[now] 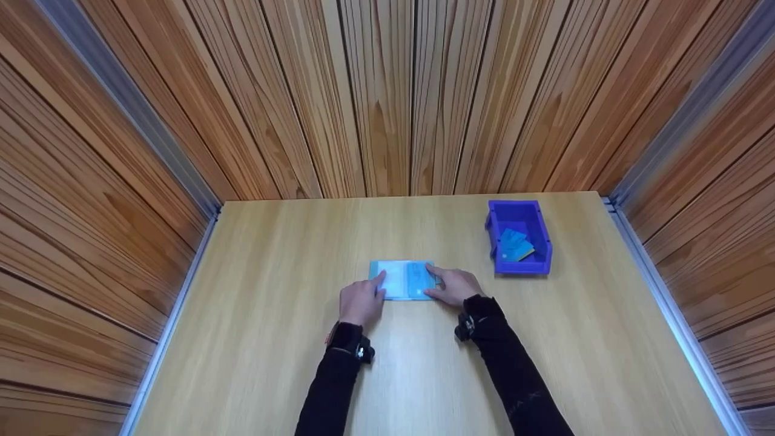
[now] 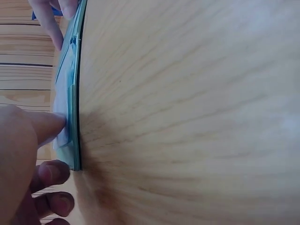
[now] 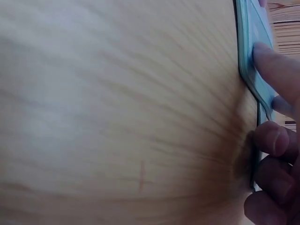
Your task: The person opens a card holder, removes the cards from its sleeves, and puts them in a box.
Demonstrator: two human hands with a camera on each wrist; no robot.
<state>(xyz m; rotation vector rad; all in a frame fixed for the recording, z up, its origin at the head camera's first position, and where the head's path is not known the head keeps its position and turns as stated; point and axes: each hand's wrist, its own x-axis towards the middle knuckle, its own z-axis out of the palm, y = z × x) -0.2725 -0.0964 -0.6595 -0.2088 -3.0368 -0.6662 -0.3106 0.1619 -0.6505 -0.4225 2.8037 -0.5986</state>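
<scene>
A light blue booklet [image 1: 395, 280] lies spread on the table in the head view, a white area on its left and a blue flap on its right. My left hand [image 1: 361, 301] is at its left end and presses a finger on the white part; in the left wrist view the other fingers bend beside the edge. At the other end my right hand [image 1: 455, 286] pinches the blue flap, with the thumb on the near side and a finger at the far side. In the right wrist view the flap's corner [image 3: 266, 105] stands slightly raised over a lower layer.
A purple open bin [image 1: 522, 266] stands at the back right of the wooden table [image 1: 290, 242], holding several blue cards [image 1: 514, 245]. Wood-panelled walls [image 1: 387, 97] enclose the table at the back and both sides, with metal strips [image 1: 175, 303] along the side edges.
</scene>
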